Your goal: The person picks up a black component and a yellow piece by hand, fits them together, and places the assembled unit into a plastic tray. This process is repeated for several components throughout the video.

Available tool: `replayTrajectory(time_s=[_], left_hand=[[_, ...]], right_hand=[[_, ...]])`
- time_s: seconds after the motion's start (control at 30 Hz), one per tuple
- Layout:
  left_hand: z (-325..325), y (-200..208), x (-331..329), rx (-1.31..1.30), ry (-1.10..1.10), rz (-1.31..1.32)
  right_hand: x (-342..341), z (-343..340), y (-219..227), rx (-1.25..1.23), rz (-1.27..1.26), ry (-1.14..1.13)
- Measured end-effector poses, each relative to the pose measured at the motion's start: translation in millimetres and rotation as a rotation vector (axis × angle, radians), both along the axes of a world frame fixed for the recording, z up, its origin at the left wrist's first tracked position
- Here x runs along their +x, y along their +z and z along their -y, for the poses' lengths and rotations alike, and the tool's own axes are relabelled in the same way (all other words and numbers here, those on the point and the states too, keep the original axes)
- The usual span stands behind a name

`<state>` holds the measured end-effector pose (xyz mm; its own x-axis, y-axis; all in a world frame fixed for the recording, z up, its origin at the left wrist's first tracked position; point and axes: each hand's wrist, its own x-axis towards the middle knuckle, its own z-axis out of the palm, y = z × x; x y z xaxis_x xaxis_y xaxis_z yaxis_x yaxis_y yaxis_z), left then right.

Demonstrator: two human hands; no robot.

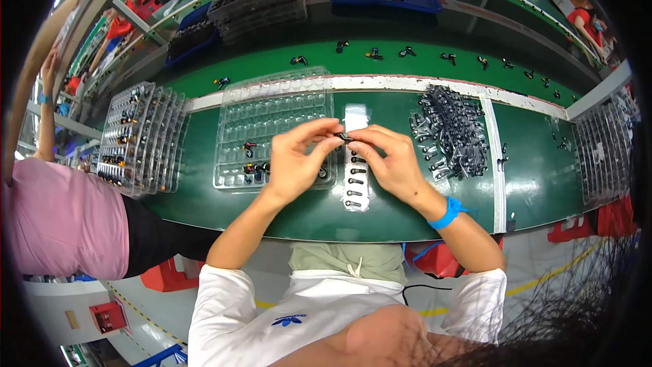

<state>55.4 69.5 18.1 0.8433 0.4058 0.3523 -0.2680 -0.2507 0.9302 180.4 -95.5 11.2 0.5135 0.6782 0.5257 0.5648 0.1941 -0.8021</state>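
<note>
My left hand (302,156) and my right hand (387,160) meet over the green bench, pinching a small black part (344,137) between thumbs and fingertips. Its exact kind is too small to make out. Below them a white strip (356,190) carries several small black parts in a column. Left of the strip lies a clear plastic tray (272,112) with rows of pockets, mostly unfilled, a few dark pieces in its lower part. A blue band circles my right wrist. To the right is a heap of small black parts (451,132), some with clear pieces.
Stacked loaded trays (139,139) stand at the left, more clear trays (601,153) at the far right. Beyond a white rail, small dark assemblies (407,51) sit spaced along a green belt. A blue bin (421,1) lies at the back. A person in pink (75,214) is close at left.
</note>
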Motion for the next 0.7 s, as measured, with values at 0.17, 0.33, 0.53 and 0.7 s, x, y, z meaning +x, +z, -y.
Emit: replayTrajectory(time_s=[0.17, 0.33, 0.53, 0.7], left_hand=[[-73, 25, 25, 0.226, 0.17, -0.16], [-166, 21, 71, 0.385, 0.436, -0.133], [-107, 38, 37, 0.556, 0.311, -0.196], [-51, 42, -33, 0.797, 0.083, -0.316]], right_hand=[[29, 1, -14, -0.129, 0.412, -0.113], [20, -2, -23, -0.228, 0.611, -0.055], [22, 2, -20, -0.326, 0.692, -0.055], [22, -6, -20, -0.313, 0.707, -0.077]])
